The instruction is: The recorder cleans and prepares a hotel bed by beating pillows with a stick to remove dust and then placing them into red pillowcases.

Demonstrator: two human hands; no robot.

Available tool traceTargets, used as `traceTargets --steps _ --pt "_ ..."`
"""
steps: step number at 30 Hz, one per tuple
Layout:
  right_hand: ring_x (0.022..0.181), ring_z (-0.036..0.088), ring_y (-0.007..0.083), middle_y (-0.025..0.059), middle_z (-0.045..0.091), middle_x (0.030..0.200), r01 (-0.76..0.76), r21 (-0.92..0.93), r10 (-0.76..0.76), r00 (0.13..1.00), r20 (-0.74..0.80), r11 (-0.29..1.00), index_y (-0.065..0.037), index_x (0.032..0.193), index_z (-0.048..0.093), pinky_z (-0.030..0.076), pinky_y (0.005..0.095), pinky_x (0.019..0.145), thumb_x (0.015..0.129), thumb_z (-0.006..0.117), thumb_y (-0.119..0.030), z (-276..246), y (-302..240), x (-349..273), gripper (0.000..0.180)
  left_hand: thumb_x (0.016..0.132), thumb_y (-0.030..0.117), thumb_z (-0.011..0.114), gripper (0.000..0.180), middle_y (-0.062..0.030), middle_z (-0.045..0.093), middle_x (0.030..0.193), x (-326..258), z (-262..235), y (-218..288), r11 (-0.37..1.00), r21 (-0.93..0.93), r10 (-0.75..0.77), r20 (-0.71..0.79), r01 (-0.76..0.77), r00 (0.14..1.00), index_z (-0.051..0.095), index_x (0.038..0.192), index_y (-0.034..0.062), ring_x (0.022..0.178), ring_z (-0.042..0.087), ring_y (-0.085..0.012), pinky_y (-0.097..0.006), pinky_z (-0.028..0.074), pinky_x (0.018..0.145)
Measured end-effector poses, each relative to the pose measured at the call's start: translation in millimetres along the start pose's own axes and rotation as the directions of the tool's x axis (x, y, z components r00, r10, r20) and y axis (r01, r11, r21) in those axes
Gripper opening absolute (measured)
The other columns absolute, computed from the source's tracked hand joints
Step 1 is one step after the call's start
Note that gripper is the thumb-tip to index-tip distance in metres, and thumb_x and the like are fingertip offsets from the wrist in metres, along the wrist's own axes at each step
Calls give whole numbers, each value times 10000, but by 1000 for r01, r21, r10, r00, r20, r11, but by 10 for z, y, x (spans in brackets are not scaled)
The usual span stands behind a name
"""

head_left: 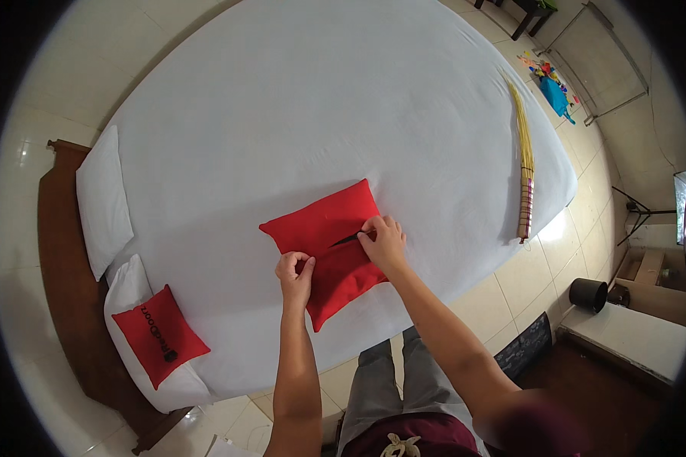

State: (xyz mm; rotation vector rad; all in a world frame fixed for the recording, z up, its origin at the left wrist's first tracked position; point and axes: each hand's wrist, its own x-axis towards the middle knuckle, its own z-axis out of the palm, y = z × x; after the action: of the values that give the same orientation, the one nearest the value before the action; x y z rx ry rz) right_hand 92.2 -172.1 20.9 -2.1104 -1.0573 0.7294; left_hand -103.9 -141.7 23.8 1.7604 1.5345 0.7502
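A red cushion (324, 218) lies on the white-sheeted bed (282, 107) right in front of me. Across its middle runs a slit-like opening, dark inside toward the right end. My left hand (295, 276) pinches the cover at the left end of that line, fingers closed. At the right end, beside the dark gap, my right hand (383, 242) is closed on the cover's edge. Whether a zip pull sits between the fingers is hidden.
Another red cushion (141, 343) with dark print leans on white pillows (103, 206) by the wooden headboard (65, 251). A stick broom (523, 164) lies near the bed's right edge. Beyond are a blue item (555, 97) on the floor, a black bin (588, 294) and a white-topped cabinet (621, 331).
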Motion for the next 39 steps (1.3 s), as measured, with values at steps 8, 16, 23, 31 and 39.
traceTargets --steps 8,16,23,31,39 --pt "877 513 229 22 555 856 320 -396 -289 947 139 861 -101 810 549 371 387 775 777 574 -155 106 -226 98 68 784 55 613 82 -27 519 767 -37 93 -53 997 -79 4 -10 -5 1000 541 762 20 679 473 -109 -254 405 620" --pt "775 541 129 60 608 822 -132 514 -104 908 406 847 -54 874 482 428 268 718 884 447 -96 -18 51 201 56 784 134 617 102 -38 527 835 -72 63 -143 968 -93 -227 81 234 971 545 816 68 932 396 -217 -340 346 823" --pt "698 499 99 9 539 733 -467 551 38 785 618 691 -72 889 472 419 234 605 867 456 -99 -191 -31 286 38 792 55 595 104 -18 496 675 -110 68 -258 996 -75 -60 -37 57 998 514 739 17 622 442 -105 -252 384 584" --pt "608 465 103 19 493 690 -271 454 167 952 256 849 -57 942 472 397 270 536 862 467 -165 -436 337 577 134 785 92 609 121 -49 515 677 -20 188 -14 998 20 62 -90 -60 994 524 747 15 633 462 -148 -300 396 599" --pt "670 539 194 84 589 782 231 -140 -6 536 844 963 -13 827 579 435 316 629 863 504 -270 -595 -67 173 269 789 54 598 114 -25 509 663 -59 152 -117 996 -94 1 -64 -7 998 524 721 1 618 454 -105 -255 388 575"
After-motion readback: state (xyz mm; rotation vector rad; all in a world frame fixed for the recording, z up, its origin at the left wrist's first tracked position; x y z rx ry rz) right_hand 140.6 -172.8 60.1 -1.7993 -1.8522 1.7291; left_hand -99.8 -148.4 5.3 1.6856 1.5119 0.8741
